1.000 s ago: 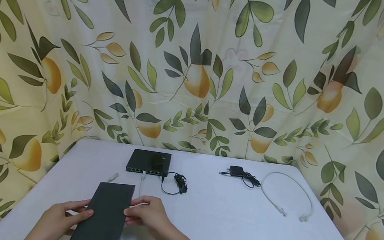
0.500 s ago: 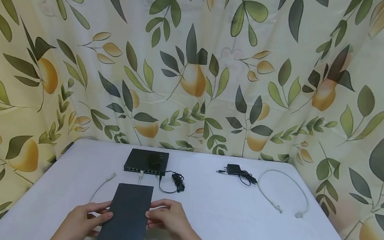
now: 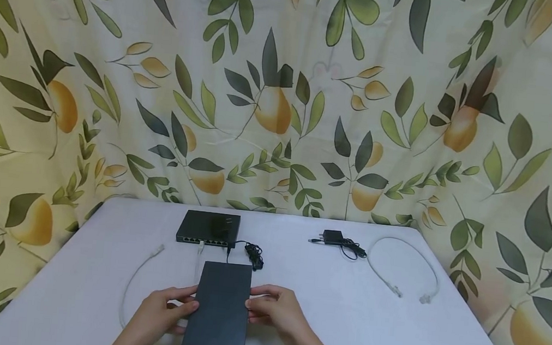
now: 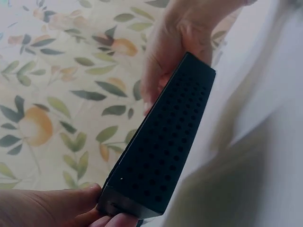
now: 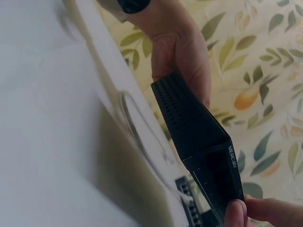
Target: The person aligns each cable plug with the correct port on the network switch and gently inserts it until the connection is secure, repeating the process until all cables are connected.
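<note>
Head view: both hands clamped on the box (image 3: 221,310), left hand (image 3: 160,311) at its left edge, right hand (image 3: 277,311) at its right. Box appears lifted off the table (image 3: 323,313), front-center. Reads as positioning it; setting it down would call for an even lower, fingers out from under. Fingers underneath mostly hidden. Right wrist: MERCURY legible, smaller markings not. Beyond, left cable (image 3: 142,264) runs behind left hand and box; can't tell if it joins the plug (image 3: 201,247) in the far switch (image 3: 197,226). Right: spare cable (image 3: 437,283), adapter (image 3: 333,237), untouched.
</note>
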A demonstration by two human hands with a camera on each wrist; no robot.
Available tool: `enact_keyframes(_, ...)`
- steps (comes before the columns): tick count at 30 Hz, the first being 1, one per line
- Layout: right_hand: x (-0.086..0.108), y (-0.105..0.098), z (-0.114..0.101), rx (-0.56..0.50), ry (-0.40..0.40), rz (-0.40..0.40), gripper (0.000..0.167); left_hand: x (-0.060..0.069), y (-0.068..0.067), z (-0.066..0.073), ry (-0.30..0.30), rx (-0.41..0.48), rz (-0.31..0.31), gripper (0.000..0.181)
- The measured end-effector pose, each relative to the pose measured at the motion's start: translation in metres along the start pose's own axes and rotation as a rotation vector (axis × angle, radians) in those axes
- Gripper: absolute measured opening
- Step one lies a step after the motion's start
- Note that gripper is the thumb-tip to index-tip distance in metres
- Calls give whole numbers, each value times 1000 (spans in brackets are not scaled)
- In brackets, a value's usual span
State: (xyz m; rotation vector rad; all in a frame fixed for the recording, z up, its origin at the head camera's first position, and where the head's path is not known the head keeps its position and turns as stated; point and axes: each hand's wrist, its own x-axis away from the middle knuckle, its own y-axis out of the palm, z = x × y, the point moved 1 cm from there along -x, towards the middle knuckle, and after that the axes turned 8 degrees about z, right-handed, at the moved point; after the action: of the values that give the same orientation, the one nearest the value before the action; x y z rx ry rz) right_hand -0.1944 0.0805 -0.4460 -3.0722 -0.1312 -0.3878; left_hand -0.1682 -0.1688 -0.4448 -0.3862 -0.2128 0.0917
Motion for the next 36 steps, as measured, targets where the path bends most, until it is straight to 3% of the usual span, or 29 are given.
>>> enact_keyframes(11, -8, -37, 0, 20, -5, 0, 35, -13, 35, 8, 50, 30, -69, 54)
enact_keyframes(18, -15, -56, 6, 69, 25, 39, 36, -21, 58, 10, 91, 24, -53, 48)
enact_keyframes(30, -17, -87, 18, 73, 78, 112, 40, -32, 96, 7, 102, 89, -103, 44)
enact_keyframes(36, -19, -98, 23, 40, 73, 118, 41, -37, 110, 9, 72, 116, -108, 42)
